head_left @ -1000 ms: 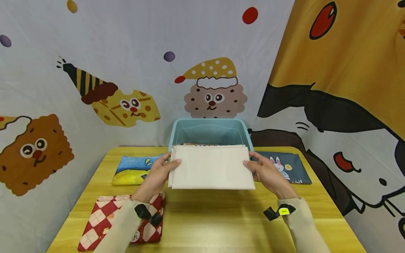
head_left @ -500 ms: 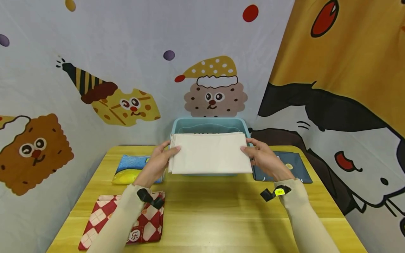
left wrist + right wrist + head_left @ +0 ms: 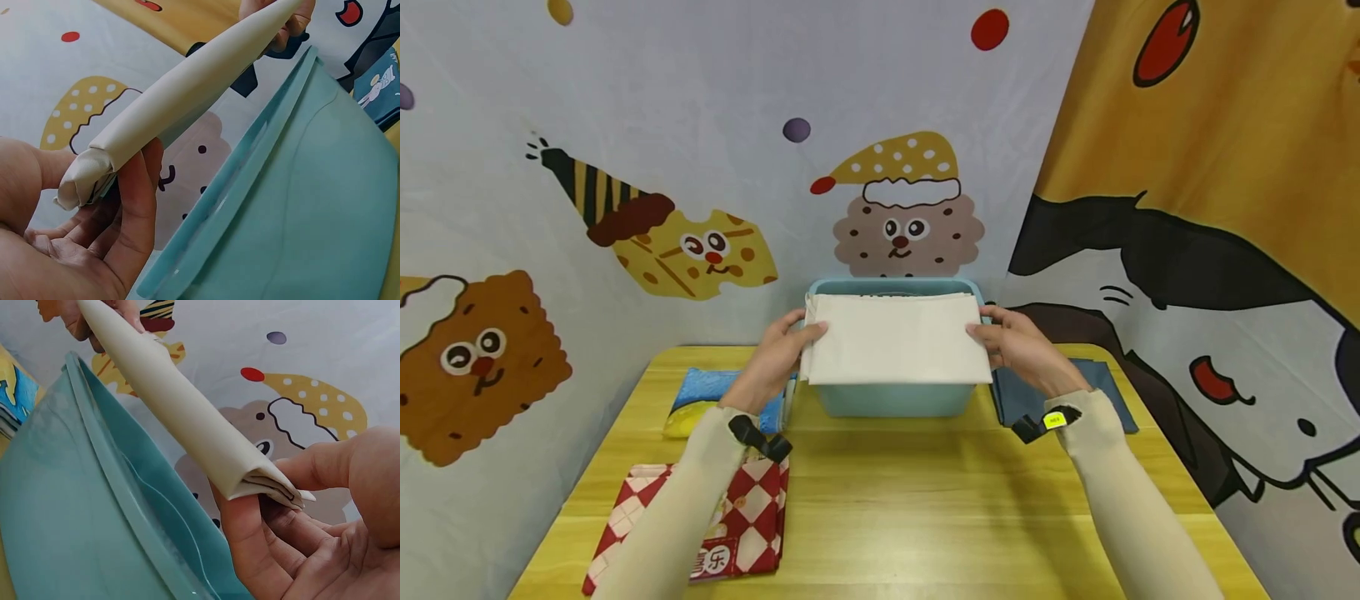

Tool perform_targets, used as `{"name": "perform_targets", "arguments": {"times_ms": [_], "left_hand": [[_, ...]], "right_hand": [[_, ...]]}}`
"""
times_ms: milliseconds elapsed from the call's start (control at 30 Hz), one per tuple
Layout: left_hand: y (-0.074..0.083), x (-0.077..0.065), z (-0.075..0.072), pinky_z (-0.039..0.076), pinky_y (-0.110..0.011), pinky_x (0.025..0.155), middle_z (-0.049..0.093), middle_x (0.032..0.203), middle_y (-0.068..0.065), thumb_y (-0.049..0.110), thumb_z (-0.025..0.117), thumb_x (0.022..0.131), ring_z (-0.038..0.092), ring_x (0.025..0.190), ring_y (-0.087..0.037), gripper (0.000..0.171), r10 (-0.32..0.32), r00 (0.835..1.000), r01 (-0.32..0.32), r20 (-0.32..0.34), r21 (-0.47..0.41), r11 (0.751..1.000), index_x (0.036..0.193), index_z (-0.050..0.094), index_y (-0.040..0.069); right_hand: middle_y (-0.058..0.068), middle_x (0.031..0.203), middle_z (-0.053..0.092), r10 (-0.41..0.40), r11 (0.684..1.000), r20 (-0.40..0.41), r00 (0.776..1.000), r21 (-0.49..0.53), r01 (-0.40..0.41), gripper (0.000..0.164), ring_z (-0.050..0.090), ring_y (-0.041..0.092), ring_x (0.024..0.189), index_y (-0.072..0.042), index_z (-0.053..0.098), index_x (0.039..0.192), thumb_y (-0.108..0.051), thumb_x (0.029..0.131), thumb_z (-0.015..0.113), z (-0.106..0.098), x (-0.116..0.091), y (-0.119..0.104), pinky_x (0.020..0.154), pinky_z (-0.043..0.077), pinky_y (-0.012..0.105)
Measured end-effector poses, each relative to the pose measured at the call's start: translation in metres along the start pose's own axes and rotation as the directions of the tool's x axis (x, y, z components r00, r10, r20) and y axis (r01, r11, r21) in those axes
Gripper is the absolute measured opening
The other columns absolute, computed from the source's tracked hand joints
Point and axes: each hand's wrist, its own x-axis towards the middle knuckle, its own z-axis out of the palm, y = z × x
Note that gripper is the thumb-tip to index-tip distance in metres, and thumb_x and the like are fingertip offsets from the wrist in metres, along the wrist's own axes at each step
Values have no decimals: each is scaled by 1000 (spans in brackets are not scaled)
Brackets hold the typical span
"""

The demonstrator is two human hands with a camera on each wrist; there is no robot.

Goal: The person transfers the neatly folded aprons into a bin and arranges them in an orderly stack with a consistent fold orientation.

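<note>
A folded cream-white cloth (image 3: 895, 340) is held level by both hands above a light blue plastic bin (image 3: 895, 402). My left hand (image 3: 777, 354) pinches its left end, thumb on top and fingers beneath. At the right end my right hand (image 3: 1026, 350) grips it the same way. In the left wrist view, the cloth (image 3: 187, 87) hangs apart from the rim of the bin (image 3: 325, 162). The right wrist view shows several layers at the folded end of the cloth (image 3: 250, 478). What lies inside the bin is hidden.
On the yellow wooden table (image 3: 910, 517), a red-and-white checked folded cloth (image 3: 756, 517) lies front left. A blue-and-yellow folded cloth (image 3: 703, 400) sits left of the bin, a dark blue folded cloth (image 3: 1105, 387) right of it. A cartoon-printed curtain (image 3: 700, 150) hangs behind.
Both hands have lifted the white cloth and moved it away from me, over the bin. The bin's front wall has come into sight below it. The cloths on the table have stayed put.
</note>
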Motion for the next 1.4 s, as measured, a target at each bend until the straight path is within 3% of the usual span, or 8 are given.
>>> {"name": "perform_targets", "arguments": {"times_ms": [500,833,1133,1400], "left_hand": [[13,33,-1,55,-38,79,55,122,-11,35,62,90,62,99,-22,58,-4,1000,4,-12,41,999,139,38,18],[19,53,-3,55,-33,69,57,116,-11,34,61,91,63,88,-19,56,0,999,4,-48,78,997,139,40,13],[22,68,-5,52,-30,61,59,113,-11,33,59,93,62,76,-15,52,-3,997,15,-75,165,986,138,41,14],[27,75,-4,54,-32,65,59,115,-8,33,58,93,63,82,-17,55,-3,997,20,-76,218,976,142,39,15]], "right_hand": [[11,132,48,48,997,-32,998,-56,-50,64,58,24,112,-14,27,146,-34,93,57,-13,30,-16,87,52,40],[13,123,54,32,995,-67,997,-96,-38,56,62,24,101,-15,34,142,-32,94,57,-17,50,-24,82,54,41],[12,122,53,27,988,-87,996,-149,-40,53,60,26,103,-14,36,141,-32,95,55,-19,64,-24,80,54,39],[11,126,49,42,988,-80,996,-147,-54,56,56,27,109,-13,33,142,-32,95,55,-21,71,-24,86,52,41]]}}
